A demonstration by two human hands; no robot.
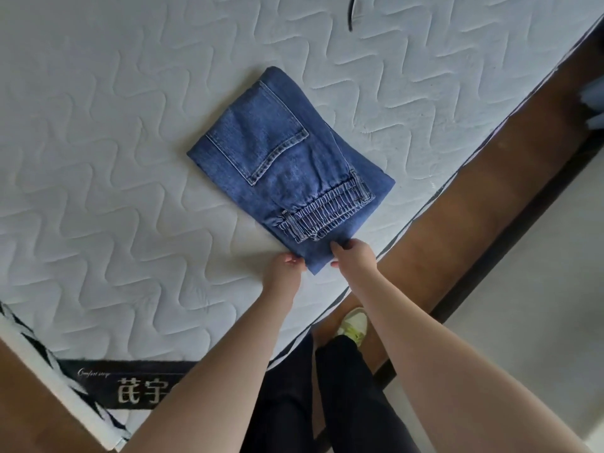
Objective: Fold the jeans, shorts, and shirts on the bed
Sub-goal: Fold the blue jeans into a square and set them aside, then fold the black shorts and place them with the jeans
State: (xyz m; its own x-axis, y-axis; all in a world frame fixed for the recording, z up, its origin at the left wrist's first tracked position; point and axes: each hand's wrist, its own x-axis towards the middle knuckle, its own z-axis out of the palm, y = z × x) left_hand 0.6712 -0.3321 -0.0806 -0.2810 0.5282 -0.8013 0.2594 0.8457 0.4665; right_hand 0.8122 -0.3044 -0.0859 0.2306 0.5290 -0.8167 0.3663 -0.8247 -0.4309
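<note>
**Jeans folded small, both hands at the near corner**

Far left to centre: bare quilted mattress (98, 158), no other garment in sight on this stretch. A dark printed label (130, 384) runs along its near edge.

Centre: the jeans (277, 152) lie as a compact rectangle, back pocket up, elastic waistband (323, 214) folded on top toward the near end. Edges sit fairly square.

Near centre: left hand (284, 269) touches the near left edge of the denim, fingers curled at the hem; how firm the grip is, I cannot tell. Just right of it, right hand (354, 253) pinches the bottom layer at the near corner, thumb under, fingers on top.

Right: wooden bed frame (490, 197), then pale floor.

Judgement: the fold looks finished; the step in hand is squaring or shifting the bundle. Next move needs support under all layers, or the stack slips open.

Far top: a thin dark cord (351, 14).
</note>
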